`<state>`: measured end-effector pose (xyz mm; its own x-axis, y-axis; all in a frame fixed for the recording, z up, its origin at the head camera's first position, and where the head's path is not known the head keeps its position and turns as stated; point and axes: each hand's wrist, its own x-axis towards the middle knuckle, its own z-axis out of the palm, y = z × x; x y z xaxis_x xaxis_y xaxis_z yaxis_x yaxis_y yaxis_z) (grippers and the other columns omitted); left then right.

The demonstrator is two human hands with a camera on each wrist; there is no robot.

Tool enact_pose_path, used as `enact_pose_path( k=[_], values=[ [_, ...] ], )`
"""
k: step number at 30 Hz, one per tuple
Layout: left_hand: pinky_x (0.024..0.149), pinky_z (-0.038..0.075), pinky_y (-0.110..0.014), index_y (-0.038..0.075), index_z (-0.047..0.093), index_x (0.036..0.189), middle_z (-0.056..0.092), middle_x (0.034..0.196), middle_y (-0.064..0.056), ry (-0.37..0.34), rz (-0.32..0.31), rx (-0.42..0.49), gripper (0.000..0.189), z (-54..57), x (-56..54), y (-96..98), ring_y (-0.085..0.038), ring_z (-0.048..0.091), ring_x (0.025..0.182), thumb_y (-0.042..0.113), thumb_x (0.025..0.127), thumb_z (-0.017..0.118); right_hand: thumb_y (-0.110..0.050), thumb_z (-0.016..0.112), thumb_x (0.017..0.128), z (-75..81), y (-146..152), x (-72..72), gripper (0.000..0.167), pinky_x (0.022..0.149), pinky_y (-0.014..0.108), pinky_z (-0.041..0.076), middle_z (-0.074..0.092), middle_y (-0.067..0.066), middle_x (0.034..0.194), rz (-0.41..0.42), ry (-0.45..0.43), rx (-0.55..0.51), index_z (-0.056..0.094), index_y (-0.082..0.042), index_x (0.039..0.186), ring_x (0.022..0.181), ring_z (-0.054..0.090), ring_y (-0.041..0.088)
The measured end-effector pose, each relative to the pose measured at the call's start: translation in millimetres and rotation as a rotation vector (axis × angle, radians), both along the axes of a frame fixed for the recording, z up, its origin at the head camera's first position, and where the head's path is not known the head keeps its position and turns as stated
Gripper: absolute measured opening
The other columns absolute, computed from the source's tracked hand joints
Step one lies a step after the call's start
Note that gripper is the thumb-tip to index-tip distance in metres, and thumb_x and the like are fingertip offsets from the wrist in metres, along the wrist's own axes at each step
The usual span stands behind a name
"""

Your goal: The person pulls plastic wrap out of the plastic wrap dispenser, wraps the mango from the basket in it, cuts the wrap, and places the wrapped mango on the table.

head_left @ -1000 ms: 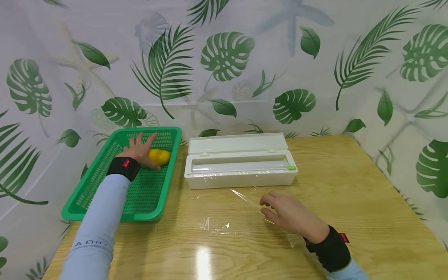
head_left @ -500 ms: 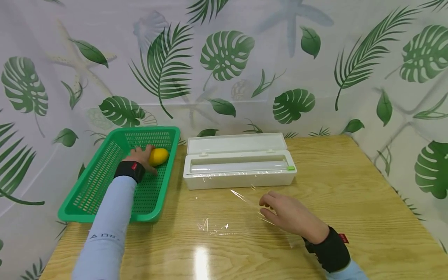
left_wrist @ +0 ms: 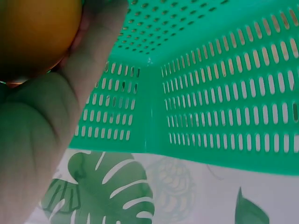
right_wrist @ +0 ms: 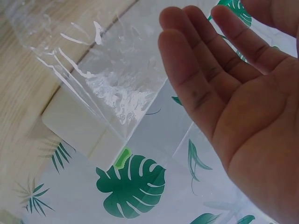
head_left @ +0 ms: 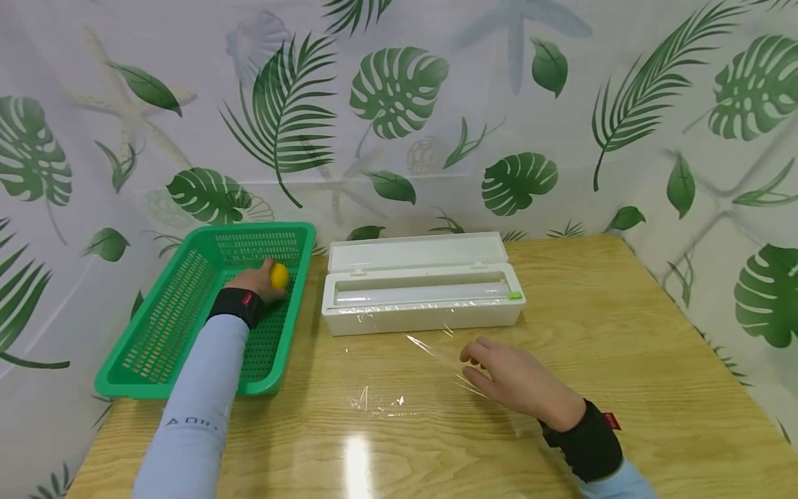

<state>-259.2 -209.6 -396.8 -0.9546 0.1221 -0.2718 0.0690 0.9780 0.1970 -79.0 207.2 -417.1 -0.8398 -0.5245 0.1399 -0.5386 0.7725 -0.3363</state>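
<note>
My left hand [head_left: 251, 283] reaches into a green plastic basket [head_left: 298, 305] and grips a yellow lemon [head_left: 279, 276] there. In the left wrist view, the lemon [left_wrist: 37, 37] is against the palm and fingers, cut off by the frame corner. My right hand [head_left: 514, 378] hovers over the table at the right edge of a sheet of clear cling film [head_left: 389, 402]. Its fingers are relaxed and slightly bent, and the right wrist view shows nothing in the palm. The film stretches forward from a white cling film box [head_left: 424, 319] whose lid is up, with the roll [head_left: 424, 294] inside.
A small green slide cutter [head_left: 514, 295] sits at the box's right end. The wooden table [head_left: 623, 346] extends to the right and front. A leaf-patterned sheet [head_left: 436, 173] rises behind the basket and box.
My left hand has lowered into the basket, and its spread fingers have closed round the lemon. The right hand has stayed almost still. The head view has shifted slightly.
</note>
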Motion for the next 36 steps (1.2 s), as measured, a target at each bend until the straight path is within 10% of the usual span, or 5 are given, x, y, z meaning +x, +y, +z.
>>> enact_pose_path(
  k=[24,36],
  values=[
    [0.067,0.043,-0.042,0.015,0.015,0.149,0.055,0.112,-0.027,-0.095,-0.022,0.054,0.081,11.8,2.6,-17.7,-0.034,0.055,0.085,0.035,0.087,0.064,-0.016,0.065,0.089,-1.2,-4.7,0.2,0.011,0.061,0.023,0.046,0.059,-0.003,0.089,0.042,-0.018,-0.013,0.063,-0.01,0.098,0.074,0.058,0.008],
    [0.053,0.047,-0.049,0.022,0.008,0.15,0.043,0.111,-0.036,0.281,-0.079,-0.023,0.088,51.0,1.9,-11.5,-0.042,0.058,0.07,0.033,0.085,0.066,-0.017,0.063,0.091,-3.2,-2.5,-2.7,0.013,0.061,0.023,0.047,0.06,-0.002,0.091,0.04,-0.044,0.007,0.063,-0.009,0.101,0.076,0.06,0.01]
  ],
)
